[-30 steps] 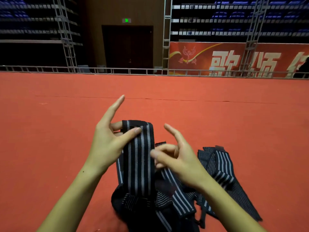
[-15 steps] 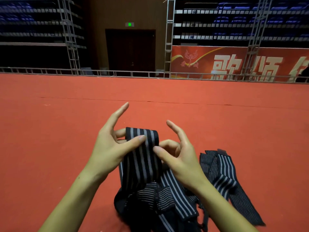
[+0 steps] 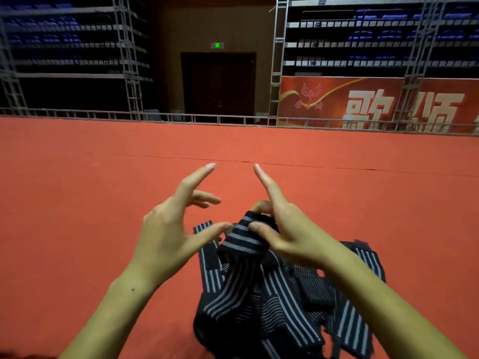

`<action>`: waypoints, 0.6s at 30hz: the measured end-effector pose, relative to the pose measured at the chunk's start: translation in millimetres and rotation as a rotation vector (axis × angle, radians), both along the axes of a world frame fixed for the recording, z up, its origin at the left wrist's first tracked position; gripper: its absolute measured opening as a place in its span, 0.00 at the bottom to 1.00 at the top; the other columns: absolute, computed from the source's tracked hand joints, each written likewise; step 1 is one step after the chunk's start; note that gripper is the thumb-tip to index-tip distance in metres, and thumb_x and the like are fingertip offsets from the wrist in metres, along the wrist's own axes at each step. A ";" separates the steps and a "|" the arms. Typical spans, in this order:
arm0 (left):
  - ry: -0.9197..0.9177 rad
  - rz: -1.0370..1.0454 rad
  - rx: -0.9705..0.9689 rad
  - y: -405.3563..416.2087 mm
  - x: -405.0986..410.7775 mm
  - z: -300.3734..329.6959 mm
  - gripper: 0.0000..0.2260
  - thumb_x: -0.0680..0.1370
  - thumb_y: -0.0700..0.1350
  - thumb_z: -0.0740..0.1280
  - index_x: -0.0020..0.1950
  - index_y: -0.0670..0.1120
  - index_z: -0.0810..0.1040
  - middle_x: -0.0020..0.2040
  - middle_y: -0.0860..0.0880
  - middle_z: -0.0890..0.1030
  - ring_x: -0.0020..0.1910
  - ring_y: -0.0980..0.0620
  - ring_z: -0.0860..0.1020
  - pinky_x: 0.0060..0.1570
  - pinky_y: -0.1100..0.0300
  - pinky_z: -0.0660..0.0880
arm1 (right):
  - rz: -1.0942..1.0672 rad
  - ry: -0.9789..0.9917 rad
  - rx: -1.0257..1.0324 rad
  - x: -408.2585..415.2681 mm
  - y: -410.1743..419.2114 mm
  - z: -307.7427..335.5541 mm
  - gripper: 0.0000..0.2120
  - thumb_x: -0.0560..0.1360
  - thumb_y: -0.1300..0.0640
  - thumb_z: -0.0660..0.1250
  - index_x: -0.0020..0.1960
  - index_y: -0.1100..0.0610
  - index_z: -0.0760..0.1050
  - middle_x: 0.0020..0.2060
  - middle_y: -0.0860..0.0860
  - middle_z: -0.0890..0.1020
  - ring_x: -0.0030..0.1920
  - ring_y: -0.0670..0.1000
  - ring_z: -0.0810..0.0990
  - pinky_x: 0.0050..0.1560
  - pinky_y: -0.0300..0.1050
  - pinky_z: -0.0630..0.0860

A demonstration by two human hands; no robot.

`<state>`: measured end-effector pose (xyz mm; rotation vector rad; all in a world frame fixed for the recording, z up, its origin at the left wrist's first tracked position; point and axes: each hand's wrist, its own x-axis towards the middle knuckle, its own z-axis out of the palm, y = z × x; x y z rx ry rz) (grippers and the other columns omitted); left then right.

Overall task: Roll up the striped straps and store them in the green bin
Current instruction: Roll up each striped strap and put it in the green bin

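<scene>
A black strap with grey stripes [image 3: 243, 237] is held up above a heap of similar striped straps [image 3: 282, 307] on the red floor. My right hand [image 3: 287, 229] pinches the strap's folded top between thumb and curled fingers, its index finger pointing up. My left hand [image 3: 171, 229] is spread, and its thumb tip touches the strap's left edge; the other fingers are off it. The green bin is not in view.
Red carpet [image 3: 103, 203] stretches ahead to a low metal truss rail [image 3: 181, 117]. Behind it stand dark bleachers, a dark doorway [image 3: 219, 84] and a red banner [image 3: 363, 104] with white characters.
The strap's top has been folded over toward the right and sits lower. My left hand has let go and opened out; my right hand has closed on the fold.
</scene>
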<state>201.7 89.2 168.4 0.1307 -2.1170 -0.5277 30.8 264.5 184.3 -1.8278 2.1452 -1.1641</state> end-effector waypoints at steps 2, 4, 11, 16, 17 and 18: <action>-0.136 -0.152 0.004 4.9 -5.3 6.5 0.45 0.74 0.61 0.79 0.85 0.66 0.57 0.63 0.64 0.84 0.67 0.61 0.81 0.69 0.43 0.77 | 0.053 0.042 0.033 2.2 -4.9 5.1 0.50 0.85 0.61 0.67 0.84 0.36 0.32 0.47 0.39 0.83 0.48 0.47 0.83 0.58 0.59 0.80; -0.270 -0.245 0.041 8.8 -10.9 11.7 0.45 0.75 0.59 0.78 0.84 0.71 0.54 0.64 0.65 0.84 0.65 0.55 0.83 0.69 0.41 0.76 | 0.084 0.077 0.047 4.2 -4.8 8.6 0.50 0.84 0.62 0.66 0.85 0.37 0.31 0.46 0.35 0.81 0.46 0.44 0.81 0.57 0.56 0.80; -0.301 -0.317 0.058 7.2 -24.2 8.4 0.45 0.76 0.54 0.80 0.83 0.71 0.56 0.50 0.57 0.86 0.41 0.41 0.81 0.52 0.38 0.79 | 0.091 -0.010 0.003 -0.2 8.1 2.9 0.50 0.83 0.59 0.71 0.86 0.38 0.37 0.45 0.46 0.86 0.46 0.53 0.86 0.51 0.62 0.80; -0.147 -0.335 0.232 10.3 -27.5 -1.6 0.37 0.75 0.48 0.81 0.79 0.63 0.68 0.43 0.51 0.86 0.45 0.44 0.85 0.59 0.40 0.77 | -0.081 -0.133 -0.236 -7.9 24.1 -12.2 0.48 0.78 0.54 0.79 0.86 0.43 0.52 0.49 0.47 0.87 0.52 0.51 0.87 0.58 0.54 0.83; -0.096 -0.337 0.277 11.4 -27.4 -4.0 0.35 0.75 0.47 0.81 0.77 0.61 0.70 0.43 0.50 0.86 0.47 0.46 0.85 0.61 0.42 0.77 | -0.161 -0.157 -0.291 -8.1 28.4 -17.4 0.48 0.76 0.49 0.80 0.86 0.43 0.54 0.52 0.44 0.86 0.54 0.49 0.86 0.60 0.50 0.82; -0.043 -0.334 0.320 12.2 -27.8 -6.8 0.34 0.74 0.46 0.81 0.76 0.58 0.72 0.43 0.48 0.86 0.49 0.46 0.86 0.63 0.43 0.78 | -0.238 -0.205 -0.325 -6.3 32.4 -23.9 0.50 0.73 0.43 0.80 0.85 0.43 0.53 0.55 0.41 0.84 0.56 0.47 0.85 0.60 0.47 0.82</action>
